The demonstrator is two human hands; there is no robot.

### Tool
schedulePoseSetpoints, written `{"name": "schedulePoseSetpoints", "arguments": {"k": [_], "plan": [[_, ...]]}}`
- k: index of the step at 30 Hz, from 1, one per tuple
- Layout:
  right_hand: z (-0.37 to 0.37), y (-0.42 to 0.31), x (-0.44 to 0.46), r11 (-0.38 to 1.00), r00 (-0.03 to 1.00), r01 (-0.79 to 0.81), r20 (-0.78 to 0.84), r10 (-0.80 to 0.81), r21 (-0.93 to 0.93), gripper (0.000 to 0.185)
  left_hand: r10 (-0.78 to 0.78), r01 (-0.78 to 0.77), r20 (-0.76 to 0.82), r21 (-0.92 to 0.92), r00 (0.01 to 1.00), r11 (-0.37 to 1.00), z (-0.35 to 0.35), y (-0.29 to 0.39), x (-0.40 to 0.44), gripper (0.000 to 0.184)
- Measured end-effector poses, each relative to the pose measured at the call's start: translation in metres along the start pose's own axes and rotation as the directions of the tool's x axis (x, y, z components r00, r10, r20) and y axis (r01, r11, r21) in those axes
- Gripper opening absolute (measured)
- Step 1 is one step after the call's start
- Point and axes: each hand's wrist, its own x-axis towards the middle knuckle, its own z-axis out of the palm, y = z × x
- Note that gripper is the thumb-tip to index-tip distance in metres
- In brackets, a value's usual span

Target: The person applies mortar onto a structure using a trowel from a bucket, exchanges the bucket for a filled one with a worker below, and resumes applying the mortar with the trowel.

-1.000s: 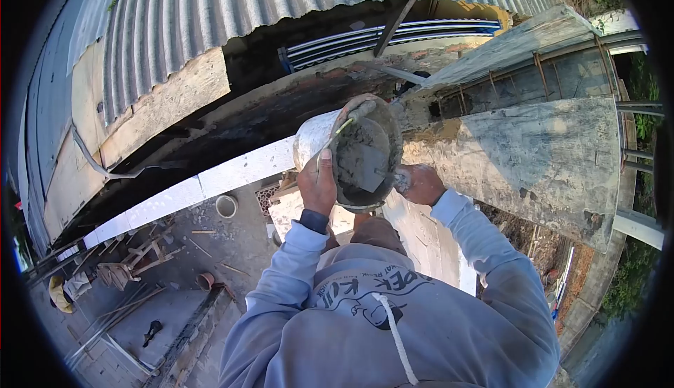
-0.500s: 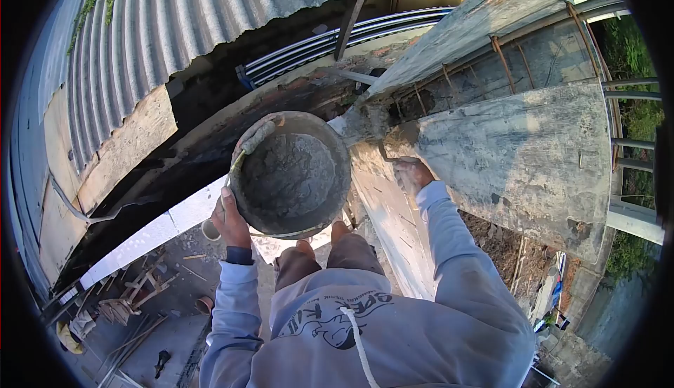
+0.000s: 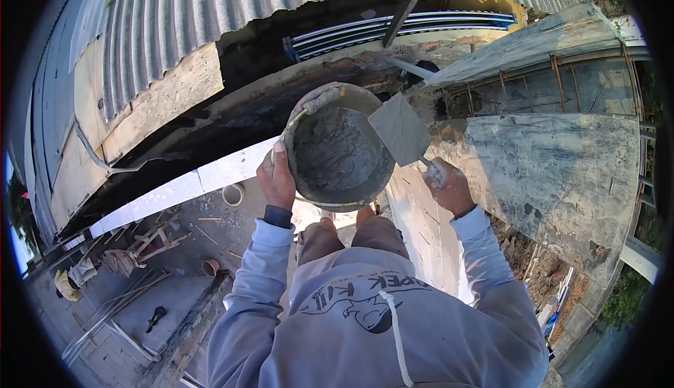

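Note:
My left hand [image 3: 278, 179] is closed on the rim of a round bucket [image 3: 382, 170], at its left side. Wet grey mortar [image 3: 333, 146] fills much of the bucket. In my right hand [image 3: 449, 188] is the handle of a trowel [image 3: 400, 129]. Its flat, grey-coated blade overlaps the bucket's right rim, and I cannot tell whether the two touch. Just right of the blade begins the wooden formwork [image 3: 540, 170], a long trough of boards with rusty steel bars [image 3: 557, 82] in it.
A corrugated roof [image 3: 232, 2] with a ragged edge spans the upper left. Far below lies a floor with scrap wood [image 3: 144, 247], a small pail [image 3: 233, 194] and thin poles [image 3: 112, 311]. A pale board [image 3: 425, 237] drops down beside my legs.
The trowel has come back from the formwork's near end to the bucket's rim, its blade now in full view. My view has shifted left, so the scene sits further right.

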Motion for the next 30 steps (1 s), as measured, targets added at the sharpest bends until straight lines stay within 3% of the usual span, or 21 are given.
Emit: {"name": "schedulePoseSetpoints", "arguments": {"k": [3,5,7,10,13,16,17,20,22,25,30], "plan": [[-0.011,-0.034,0.039,0.828,0.964,0.265,0.152,-0.219,-0.494,0.024,0.024,-0.028,0.058,0.068,0.998,0.997,0.005,-0.003,-0.001,0.046],[0.009,-0.038,0.073,0.752,0.943,0.330,0.155,-0.296,-0.571,0.023,0.080,-0.084,0.058,0.078,0.995,0.993,0.012,0.008,-0.009,0.047],[0.034,-0.043,0.108,0.736,0.899,0.438,0.253,-0.357,-0.516,0.019,0.107,-0.115,0.070,0.137,0.992,0.984,0.016,0.007,-0.018,0.047],[0.071,-0.070,0.123,0.789,0.893,0.428,0.342,-0.293,-0.440,0.017,0.144,-0.153,0.065,0.173,0.987,0.973,0.011,-0.003,-0.020,0.043],[0.072,-0.075,0.098,0.868,0.900,0.377,0.350,-0.261,-0.323,0.018,0.063,-0.076,0.078,0.172,0.995,0.982,-0.001,0.002,-0.027,0.040],[0.079,-0.083,0.075,0.895,0.909,0.373,0.293,-0.298,-0.247,0.022,0.155,-0.158,0.033,0.084,0.987,0.984,0.007,0.008,-0.027,0.042],[0.082,-0.074,0.073,0.920,0.914,0.316,0.335,-0.229,-0.233,0.027,0.157,-0.159,0.024,0.123,0.987,0.980,0.009,-0.003,-0.026,0.045],[0.058,-0.068,0.052,0.946,0.931,0.282,0.284,-0.229,-0.161,0.035,0.132,-0.131,-0.003,0.120,0.991,0.984,0.009,-0.011,-0.028,0.047],[0.043,-0.069,0.042,0.944,0.935,0.280,0.274,-0.227,-0.176,0.038,0.109,-0.108,0.022,-0.002,0.994,0.994,0.004,-0.008,-0.022,0.046],[0.027,-0.074,0.033,0.964,0.932,0.212,0.331,-0.149,-0.163,0.035,0.062,-0.062,0.020,0.007,0.998,0.998,-0.011,-0.022,-0.011,0.046],[0.020,-0.061,-0.003,0.989,0.967,0.088,0.247,-0.056,-0.120,0.038,-0.028,0.028,-0.006,-0.079,1.000,0.996,-0.036,-0.030,-0.006,0.046]]}}
